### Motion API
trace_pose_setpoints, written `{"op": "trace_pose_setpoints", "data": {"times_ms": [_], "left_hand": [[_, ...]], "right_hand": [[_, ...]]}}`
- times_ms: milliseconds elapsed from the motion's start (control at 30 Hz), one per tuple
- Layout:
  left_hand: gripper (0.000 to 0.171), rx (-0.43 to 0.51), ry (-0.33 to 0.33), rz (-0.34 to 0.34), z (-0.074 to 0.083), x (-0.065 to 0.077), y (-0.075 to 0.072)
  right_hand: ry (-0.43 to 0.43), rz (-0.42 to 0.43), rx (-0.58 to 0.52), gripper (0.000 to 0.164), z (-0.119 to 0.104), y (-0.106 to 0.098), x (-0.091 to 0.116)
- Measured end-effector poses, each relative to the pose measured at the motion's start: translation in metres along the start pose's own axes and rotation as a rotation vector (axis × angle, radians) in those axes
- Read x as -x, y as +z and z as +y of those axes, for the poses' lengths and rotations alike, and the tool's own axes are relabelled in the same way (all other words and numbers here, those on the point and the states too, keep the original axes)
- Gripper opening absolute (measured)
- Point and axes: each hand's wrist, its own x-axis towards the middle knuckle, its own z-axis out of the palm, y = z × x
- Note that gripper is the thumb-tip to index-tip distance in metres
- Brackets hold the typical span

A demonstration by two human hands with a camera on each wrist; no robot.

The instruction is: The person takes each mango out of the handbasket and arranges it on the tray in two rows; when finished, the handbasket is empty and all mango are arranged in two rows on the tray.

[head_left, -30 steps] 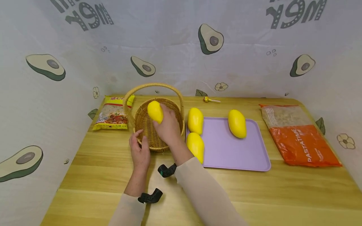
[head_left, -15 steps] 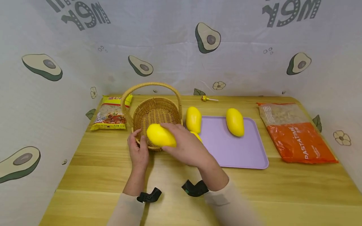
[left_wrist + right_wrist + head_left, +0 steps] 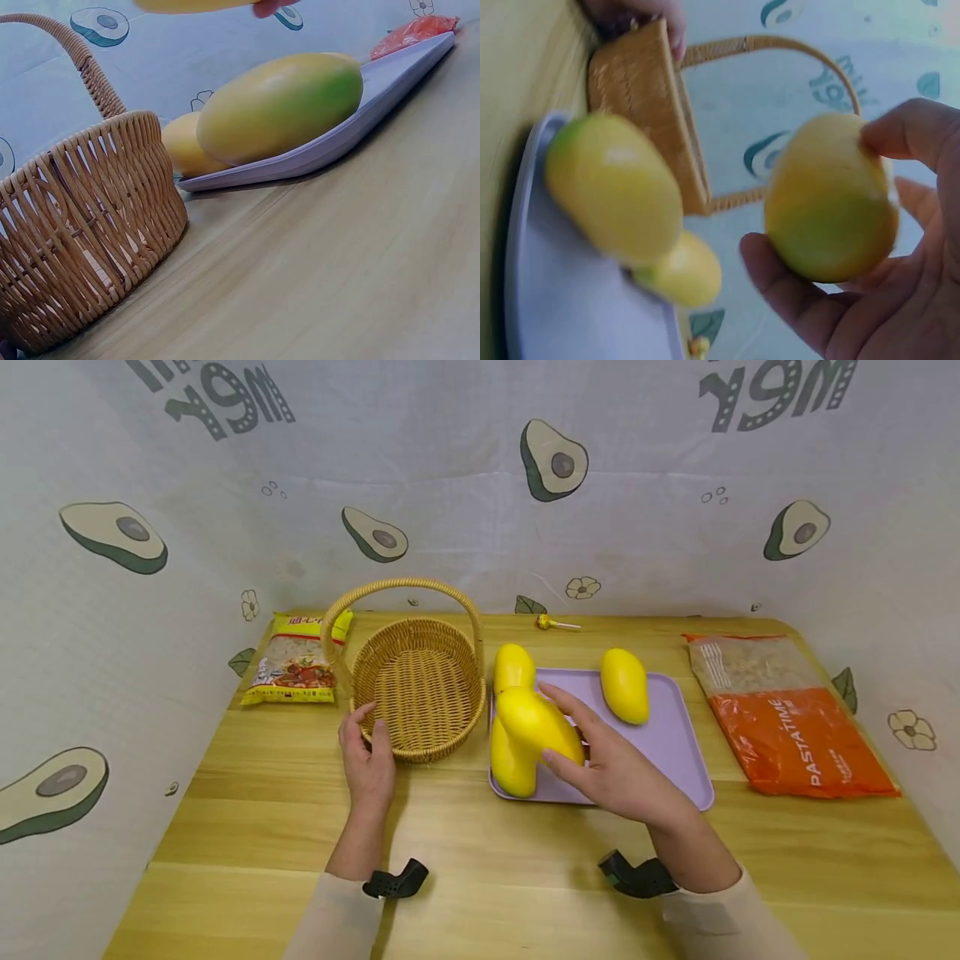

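My right hand (image 3: 615,768) holds a yellow mango (image 3: 538,724) above the left part of a lilac tray (image 3: 592,789). In the right wrist view, the thumb and fingers curl round that mango (image 3: 829,202), which shows a greenish patch. Below it, one mango (image 3: 512,768) lies at the tray's front left, partly covered in the head view. Another mango (image 3: 513,667) sits at the back left corner, and a third mango (image 3: 624,687) at the back right. My left hand (image 3: 369,768) grips the front left rim of a wicker basket (image 3: 420,693), whose woven bottom is bare.
Behind the basket's left side lies a yellow food bag (image 3: 296,660). An orange pasta bag (image 3: 795,727) is to the right of the tray. A lollipop (image 3: 557,622) rests near the table's back edge, and the basket's tall handle (image 3: 405,582) arches upward.
My right hand has lifted the mango out of the basket and carried it right, over the tray. The left hand has stayed at the basket's rim.
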Motion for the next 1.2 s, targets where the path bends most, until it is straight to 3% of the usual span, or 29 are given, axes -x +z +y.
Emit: {"op": "trace_pose_setpoints", "data": {"times_ms": [300,400,633,833,1200], "left_hand": [[0.034,-0.024,-0.023,-0.005,-0.001,0.0,-0.003],[0.034,-0.024,-0.029,-0.001,-0.001,0.001,-0.004],[0.034,-0.017,-0.024,0.001,-0.001,0.002,-0.003],[0.035,-0.014,-0.039,-0.013,-0.001,0.003,-0.002],[0.035,-0.02,-0.032,-0.021,0.002,0.002,-0.001]], "right_hand": [[0.107,0.112,0.065,0.053,0.023,-0.021,0.027],[0.176,0.128,0.045,0.058,0.03,-0.022,0.031],[0.369,0.167,-0.015,0.092,0.042,-0.023,0.038],[0.414,0.208,0.046,0.087,0.052,-0.026,0.042],[0.483,0.173,0.109,0.086,0.071,-0.03,0.057]]}}
